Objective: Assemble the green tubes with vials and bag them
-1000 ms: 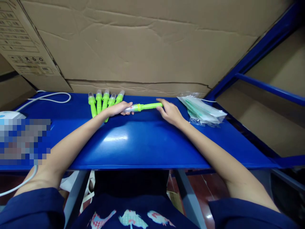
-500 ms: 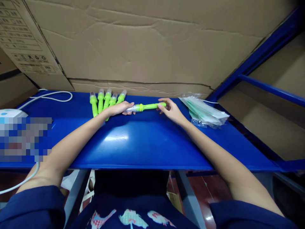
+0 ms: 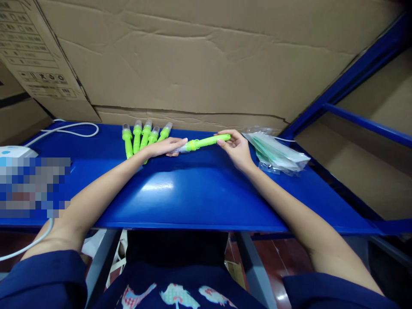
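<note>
A bright green stick with a clear cap end lies across the far middle of the blue table, slightly raised at its right end. My right hand pinches that right end between thumb and fingers. My left hand lies flat with fingers stretched out, its tips touching the stick's clear end. Just left of it, several more green sticks with clear caps lie side by side in a row.
A pile of clear plastic bags sits at the right of the table. A white cable and a white device are at the far left. Cardboard boxes stand behind; a blue frame rail runs at right.
My right hand has taken hold of the stick's right end and lifted it a little, tilting the stick. My left hand has stayed at the clear end.
</note>
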### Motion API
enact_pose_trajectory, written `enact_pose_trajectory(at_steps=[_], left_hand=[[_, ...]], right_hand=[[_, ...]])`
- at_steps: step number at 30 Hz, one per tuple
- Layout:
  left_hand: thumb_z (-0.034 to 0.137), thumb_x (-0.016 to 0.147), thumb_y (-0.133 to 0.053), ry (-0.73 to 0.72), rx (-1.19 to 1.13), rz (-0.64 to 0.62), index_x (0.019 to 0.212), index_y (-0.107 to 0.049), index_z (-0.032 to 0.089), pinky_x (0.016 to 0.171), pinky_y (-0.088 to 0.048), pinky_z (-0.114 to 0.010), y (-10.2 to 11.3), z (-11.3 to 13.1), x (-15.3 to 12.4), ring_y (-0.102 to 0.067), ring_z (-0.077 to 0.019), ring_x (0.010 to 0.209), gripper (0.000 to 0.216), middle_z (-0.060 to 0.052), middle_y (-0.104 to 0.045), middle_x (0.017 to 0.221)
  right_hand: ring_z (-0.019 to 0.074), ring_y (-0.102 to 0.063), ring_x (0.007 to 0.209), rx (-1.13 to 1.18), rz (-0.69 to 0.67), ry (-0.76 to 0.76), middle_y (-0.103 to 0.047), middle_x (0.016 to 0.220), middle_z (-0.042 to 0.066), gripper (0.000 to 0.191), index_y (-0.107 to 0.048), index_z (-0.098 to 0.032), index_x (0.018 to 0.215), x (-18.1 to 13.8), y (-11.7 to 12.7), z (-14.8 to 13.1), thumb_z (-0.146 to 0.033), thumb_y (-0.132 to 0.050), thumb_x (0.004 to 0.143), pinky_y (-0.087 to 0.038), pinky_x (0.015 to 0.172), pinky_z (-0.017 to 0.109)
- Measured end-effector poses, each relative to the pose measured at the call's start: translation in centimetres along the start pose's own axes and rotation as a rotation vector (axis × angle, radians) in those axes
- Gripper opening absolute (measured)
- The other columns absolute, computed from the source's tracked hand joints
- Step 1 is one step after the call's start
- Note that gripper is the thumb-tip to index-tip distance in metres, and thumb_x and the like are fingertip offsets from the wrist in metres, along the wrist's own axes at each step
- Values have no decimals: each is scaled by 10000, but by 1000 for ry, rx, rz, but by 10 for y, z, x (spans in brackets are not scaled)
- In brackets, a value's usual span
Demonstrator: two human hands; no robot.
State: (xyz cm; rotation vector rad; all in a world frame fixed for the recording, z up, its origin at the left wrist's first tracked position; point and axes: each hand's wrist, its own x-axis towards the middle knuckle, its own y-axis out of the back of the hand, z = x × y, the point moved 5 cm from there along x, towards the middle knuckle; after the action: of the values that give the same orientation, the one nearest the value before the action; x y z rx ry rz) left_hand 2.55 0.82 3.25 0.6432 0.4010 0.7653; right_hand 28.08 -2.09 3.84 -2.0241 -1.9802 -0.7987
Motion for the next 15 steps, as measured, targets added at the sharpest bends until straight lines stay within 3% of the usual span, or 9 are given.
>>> enact_pose_trajectory(at_steps=[3, 8, 15], left_hand=[[730, 924, -491, -80, -48, -10, 1250, -656, 195, 650, -504, -334, -3, 9, -2, -601, -183, 604, 648, -15, -607, 655], [583, 894, -611, -152, -164, -24, 1160, -656, 178, 747, -559, -300, -7, 13, 1, -715, -185, 801, 487, -67, -755, 918], [568, 949, -553, -189, -189, 58, 1249, -605, 160, 724, -520, -284, -2, 9, 2, -707, -165, 821, 509, -87, -766, 961]], right_hand=[[268, -729, 1119, 29, 22, 19, -749, 1177, 81, 648, -595, -284, 1079, -2, -1, -8, -776, -788, 704, -596, 1027, 452], [267, -737, 1091, 29, 93, 35, -742, 1186, 92, 665, -559, -287, 1090, -1, 4, -14, -793, -767, 713, -611, 1000, 449], [252, -738, 1039, 3, 162, 33, -737, 1124, 82, 670, -547, -290, 1081, 8, 16, 7, -834, -714, 728, -629, 950, 433]])
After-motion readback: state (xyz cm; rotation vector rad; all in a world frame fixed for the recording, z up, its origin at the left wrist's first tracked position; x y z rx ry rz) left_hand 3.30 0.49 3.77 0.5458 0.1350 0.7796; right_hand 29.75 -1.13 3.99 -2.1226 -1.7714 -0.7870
